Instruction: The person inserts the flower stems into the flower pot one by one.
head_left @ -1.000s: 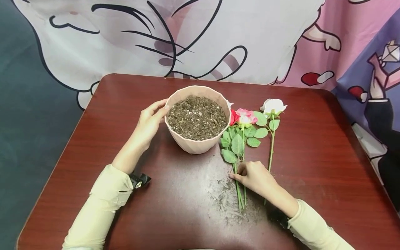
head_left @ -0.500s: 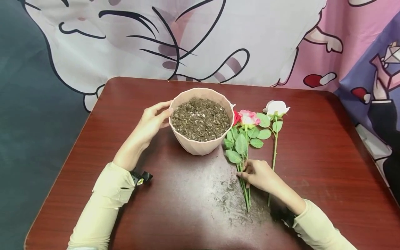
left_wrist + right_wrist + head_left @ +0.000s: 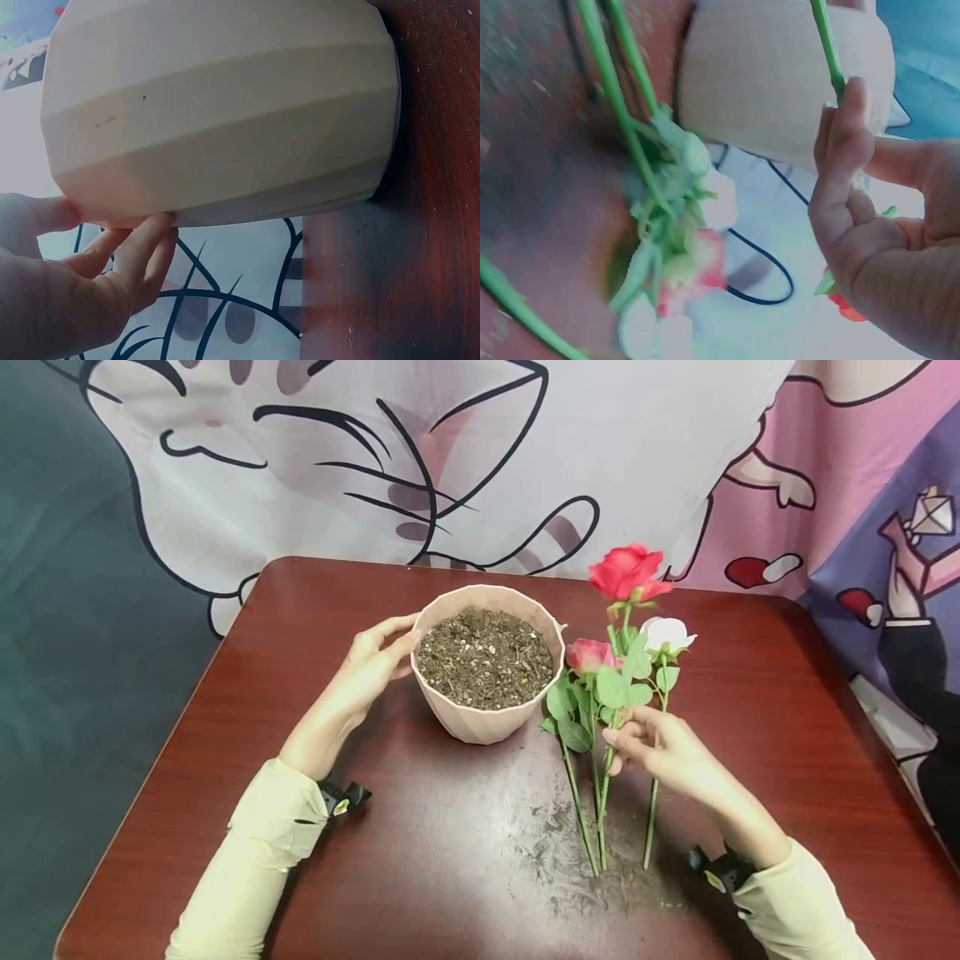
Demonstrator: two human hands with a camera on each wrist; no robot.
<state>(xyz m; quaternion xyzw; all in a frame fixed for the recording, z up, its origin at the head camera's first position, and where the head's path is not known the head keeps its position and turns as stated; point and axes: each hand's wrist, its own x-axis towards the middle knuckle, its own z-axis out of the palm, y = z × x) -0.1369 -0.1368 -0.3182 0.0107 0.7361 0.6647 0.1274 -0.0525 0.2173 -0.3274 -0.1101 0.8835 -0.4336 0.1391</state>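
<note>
At the pot's left rim, my left hand point(image 3: 372, 664) holds the pale flowerpot point(image 3: 480, 724), which is filled with dark soil point(image 3: 487, 660). Thumb and fingertips press against its outer wall in the left wrist view. My right hand point(image 3: 671, 752) pinches the green stem point(image 3: 826, 45) of a red rose point(image 3: 628, 572) between thumb and fingers. The rose is raised, with its bloom above the others. Behind the held stem, a pink rose point(image 3: 592, 656) lies beside the pot. To the right, a white rose point(image 3: 666, 637) lies on the table.
The brown table point(image 3: 360, 877) has scattered soil point(image 3: 558, 860) near the stem ends. A printed cartoon cloth point(image 3: 480, 468) hangs behind the far edge. Black wrist cameras sit at both cuffs.
My right hand has picked the red rose out from among the other stems, lifting it up and to the right. My left hand stays on the pot, and the view has shifted slightly.
</note>
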